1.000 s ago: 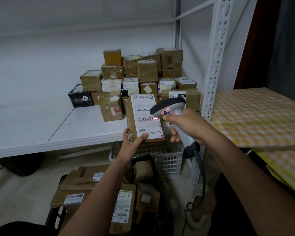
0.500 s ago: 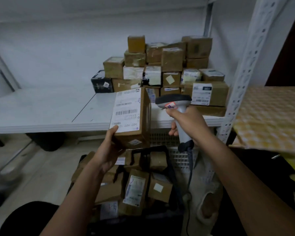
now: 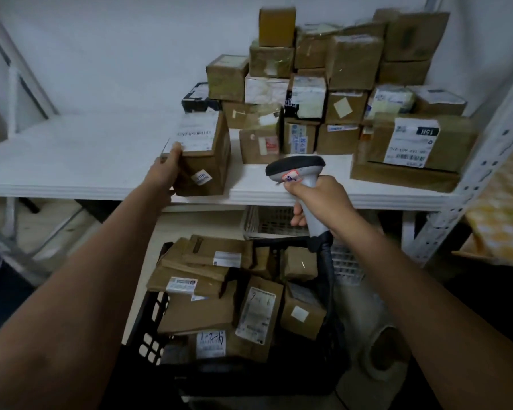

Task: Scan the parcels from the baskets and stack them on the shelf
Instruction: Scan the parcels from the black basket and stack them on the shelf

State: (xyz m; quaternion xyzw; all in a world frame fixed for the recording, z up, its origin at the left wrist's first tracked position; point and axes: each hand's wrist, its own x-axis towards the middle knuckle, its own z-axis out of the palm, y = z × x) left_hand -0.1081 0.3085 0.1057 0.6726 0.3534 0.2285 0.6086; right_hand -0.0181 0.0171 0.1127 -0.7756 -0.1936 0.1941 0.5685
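Observation:
My left hand [image 3: 165, 170] grips the near left corner of a brown cardboard parcel [image 3: 203, 161] with a white label on top, at the front edge of the white shelf [image 3: 80, 161]. Its label now faces up. My right hand [image 3: 317, 199] holds a grey barcode scanner [image 3: 296, 170] by the handle, just in front of the shelf edge and right of the parcel. A stack of parcels [image 3: 332, 90] fills the shelf's back right. Below, a black basket [image 3: 148, 329] holds several more labelled parcels [image 3: 219, 294].
A white basket [image 3: 279, 223] sits under the shelf behind the black one. The shelf's perforated white upright [image 3: 486, 161] rises at the right, with a yellow checked surface [image 3: 504, 211] beyond it. The scanner's dark cable [image 3: 328, 261] hangs over the black basket.
My left hand has carried the parcel from in front of the scanner leftward and onto the shelf's front edge, tipping its label upward. The scanner has stayed raised, and its red light no longer shows.

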